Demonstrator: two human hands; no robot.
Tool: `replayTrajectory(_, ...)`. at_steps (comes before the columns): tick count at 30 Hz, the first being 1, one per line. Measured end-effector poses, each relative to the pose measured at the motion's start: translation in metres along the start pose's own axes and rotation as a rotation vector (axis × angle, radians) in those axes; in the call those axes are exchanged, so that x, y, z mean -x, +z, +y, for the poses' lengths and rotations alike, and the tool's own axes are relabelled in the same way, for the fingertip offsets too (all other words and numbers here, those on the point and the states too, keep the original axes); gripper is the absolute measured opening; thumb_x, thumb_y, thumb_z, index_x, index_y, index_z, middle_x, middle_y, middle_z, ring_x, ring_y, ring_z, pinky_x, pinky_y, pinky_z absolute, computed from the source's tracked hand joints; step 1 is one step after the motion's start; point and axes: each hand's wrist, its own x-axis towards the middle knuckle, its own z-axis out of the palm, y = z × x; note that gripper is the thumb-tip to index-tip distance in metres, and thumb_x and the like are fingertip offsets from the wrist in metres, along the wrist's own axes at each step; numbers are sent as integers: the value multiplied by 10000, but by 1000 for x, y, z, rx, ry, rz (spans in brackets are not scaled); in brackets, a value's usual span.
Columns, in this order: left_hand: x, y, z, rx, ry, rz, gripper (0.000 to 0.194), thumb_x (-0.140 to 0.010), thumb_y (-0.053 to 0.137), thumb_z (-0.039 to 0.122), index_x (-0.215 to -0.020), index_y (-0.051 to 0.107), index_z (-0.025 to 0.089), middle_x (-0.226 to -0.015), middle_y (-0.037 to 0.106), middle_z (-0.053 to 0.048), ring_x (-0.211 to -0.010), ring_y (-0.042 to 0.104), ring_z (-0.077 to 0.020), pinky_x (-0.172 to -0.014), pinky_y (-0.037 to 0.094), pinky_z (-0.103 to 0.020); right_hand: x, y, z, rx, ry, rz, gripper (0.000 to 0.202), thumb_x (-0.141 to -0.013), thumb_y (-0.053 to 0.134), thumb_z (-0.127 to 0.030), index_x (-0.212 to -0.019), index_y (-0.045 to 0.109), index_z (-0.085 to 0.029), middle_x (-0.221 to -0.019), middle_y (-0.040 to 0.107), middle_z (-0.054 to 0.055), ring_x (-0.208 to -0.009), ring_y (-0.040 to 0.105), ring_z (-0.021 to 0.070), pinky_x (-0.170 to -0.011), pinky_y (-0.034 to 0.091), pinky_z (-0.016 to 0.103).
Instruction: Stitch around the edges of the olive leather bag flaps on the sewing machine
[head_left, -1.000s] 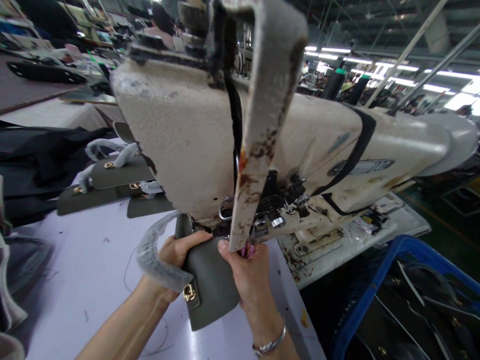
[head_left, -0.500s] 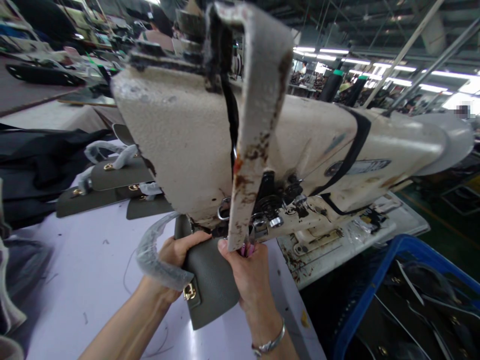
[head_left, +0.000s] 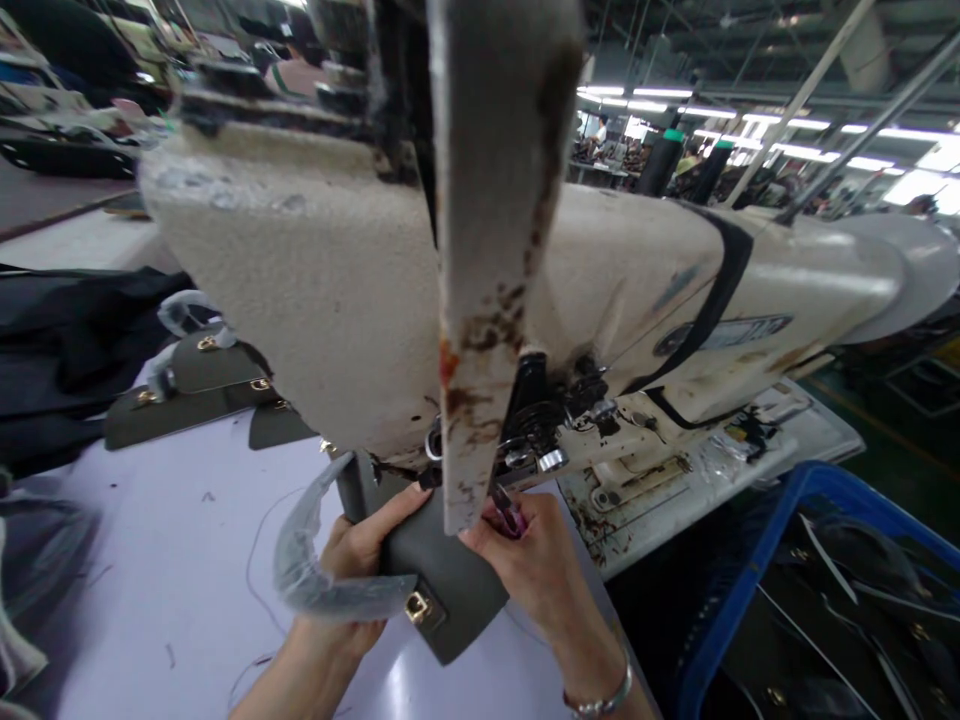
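Observation:
An olive-grey bag flap (head_left: 457,590) lies tilted under the head of a worn cream sewing machine (head_left: 322,290). It carries a gold buckle (head_left: 418,606) and a curved handle (head_left: 300,575) wrapped in clear plastic. My left hand (head_left: 356,570) grips the flap's left side, thumb on top, with the handle arching over the wrist. My right hand (head_left: 551,560) is closed around small pink-purple thread snips (head_left: 510,514), their dark tip pointing up toward the machine. Its thumb is at the flap's right edge, partly hidden by the machine's rusty front bar (head_left: 480,400).
More olive flaps with gold fittings (head_left: 187,410) lie at the left beside black fabric (head_left: 67,350). A blue crate (head_left: 720,620) with similar dark pieces stands at the lower right. Loose threads lie on the pale tabletop (head_left: 165,570). Black thread cones (head_left: 661,165) stand behind the machine.
The flap has turned, its buckle end swinging right. My right hand has moved right and down, and the snips show more clearly. The view has come closer to the machine head.

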Motion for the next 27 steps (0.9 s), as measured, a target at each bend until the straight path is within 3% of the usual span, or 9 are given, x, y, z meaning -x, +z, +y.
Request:
replayTrajectory(3, 8, 9, -22, 108, 71, 55, 386, -647, 838, 161, -1019, 734, 178, -1054, 765, -73, -843, 746, -256, -693, 655, -290, -8, -17, -3, 88, -54, -61, 167, -813, 695, -292, -718, 744, -164, -595, 563, -29, -543, 440, 94, -521, 309, 215)
replayTrajectory(6, 18, 20, -36, 228, 90, 120, 388, -736, 772, 129, -1114, 705, 186, -1229, 708, -73, -1168, 653, -279, -845, 633, -277, -18, -30, -6, 185, -139, -85, 167, -820, 716, -320, -736, 762, -183, -607, 604, -26, -555, 489, 104, -541, 338, 221)
replayTrajectory(9, 25, 29, -41, 314, 88, 133, 395, -779, 719, 84, -1160, 685, 185, -1283, 680, -77, -1276, 580, -266, -895, 608, -244, -24, -35, -9, 243, -191, -83, 154, -815, 727, -314, -729, 755, -190, -655, 651, -18, -589, 533, 115, -573, 369, 229)
replayTrajectory(14, 24, 31, -43, 314, 121, 171, 446, -748, 760, 86, -1172, 675, 196, -1322, 659, -85, -1260, 592, -283, -891, 623, -289, -25, -38, -8, 224, -176, -129, 197, -846, 691, -331, -716, 722, -186, -690, 667, -11, -633, 563, 131, -605, 392, 234)
replayTrajectory(18, 19, 27, -44, 281, 130, 186, 380, -706, 818, 139, -1068, 706, 171, -1301, 669, -98, -1214, 624, -296, -897, 625, -315, -26, -37, -7, 196, -186, -128, 181, -836, 688, -320, -717, 702, -185, -705, 659, -3, -632, 545, 133, -612, 393, 239)
replayTrajectory(27, 9, 21, -33, 232, 169, 102, 299, -700, 795, 104, -986, 721, 146, -1117, 733, -86, -956, 719, -223, -775, 639, -250, -21, -24, -6, 174, -210, -43, 262, -829, 676, -303, -621, 579, -177, -583, 443, -52, -558, 371, 93, -534, 277, 221)
